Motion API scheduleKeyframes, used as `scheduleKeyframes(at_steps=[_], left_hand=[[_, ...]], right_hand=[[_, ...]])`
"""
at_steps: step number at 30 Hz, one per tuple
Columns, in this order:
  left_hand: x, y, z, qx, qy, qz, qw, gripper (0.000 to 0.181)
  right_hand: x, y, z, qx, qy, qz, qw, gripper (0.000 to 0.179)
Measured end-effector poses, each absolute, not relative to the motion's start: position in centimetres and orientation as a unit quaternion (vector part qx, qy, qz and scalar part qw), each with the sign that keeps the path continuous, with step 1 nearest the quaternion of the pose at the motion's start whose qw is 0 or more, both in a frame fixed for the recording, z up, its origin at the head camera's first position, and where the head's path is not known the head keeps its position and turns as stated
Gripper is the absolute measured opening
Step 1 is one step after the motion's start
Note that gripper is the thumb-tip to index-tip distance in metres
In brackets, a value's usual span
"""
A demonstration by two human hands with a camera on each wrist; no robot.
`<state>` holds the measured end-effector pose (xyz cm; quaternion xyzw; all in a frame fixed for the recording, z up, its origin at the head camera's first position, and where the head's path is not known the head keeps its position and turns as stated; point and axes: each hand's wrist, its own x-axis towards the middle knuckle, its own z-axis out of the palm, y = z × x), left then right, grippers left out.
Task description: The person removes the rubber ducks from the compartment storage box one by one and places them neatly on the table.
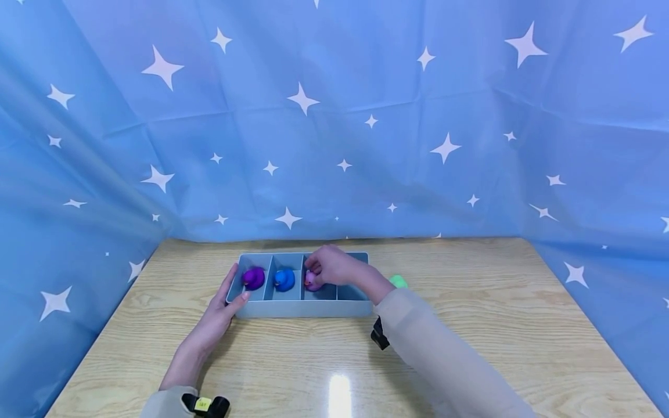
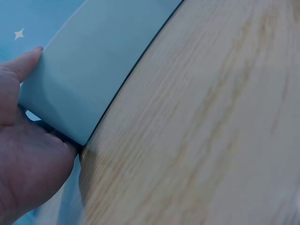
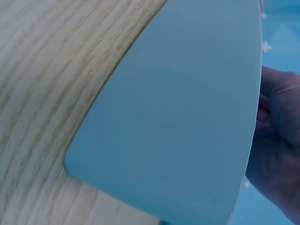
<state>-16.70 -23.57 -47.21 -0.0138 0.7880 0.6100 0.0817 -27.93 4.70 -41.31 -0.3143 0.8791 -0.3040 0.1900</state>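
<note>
A grey-blue divided tray (image 1: pixel 303 309) lies on the table. Inside it, a purple rubber duck (image 1: pixel 254 278) occupies the leftmost compartment and a blue rubber duck (image 1: pixel 284 280) the one beside it. My right hand (image 1: pixel 334 265) reaches over the tray and pinches a pink rubber duck (image 1: pixel 311 281) in the third compartment. At the tray's left end, my left hand (image 1: pixel 216 313) rests with straight fingers along the side wall and its thumb at the front rim. The left wrist view shows that thumb touching the rim; in the right wrist view, the front wall hides the pink duck.
A green object (image 1: pixel 398 281) sits right of the tray, partly hidden behind my right forearm. The fourth compartment (image 1: pixel 352 292) is partly covered by my right hand and wrist. A blue curtain with white stars (image 1: pixel 334 174) borders the wooden table (image 1: pixel 292 360) at the back and sides.
</note>
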Motion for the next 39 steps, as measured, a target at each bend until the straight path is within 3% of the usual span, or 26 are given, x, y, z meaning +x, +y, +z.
scheduleKeyframes(at_steps=[12,21,31,39], left_hand=[[-16.7,-23.6,-47.3,-0.003,0.783,0.618,0.07,0.077],[-16.7,-23.6,-47.3,-0.013,0.783,0.618,0.076,0.076],[-16.8,-23.5,-47.5,-0.005,0.779,0.624,0.068,0.076],[-16.8,-23.6,-47.6,-0.002,0.777,0.626,0.066,0.076]], right_hand=[[-27.6,4.5,-41.7,-0.339,0.894,-0.245,0.162,0.028],[-27.2,4.4,-42.3,-0.371,0.898,-0.207,0.112,0.015],[-27.2,5.2,-42.1,-0.337,0.869,-0.322,0.167,0.011],[-27.2,5.6,-42.0,-0.329,0.862,-0.345,0.173,0.013]])
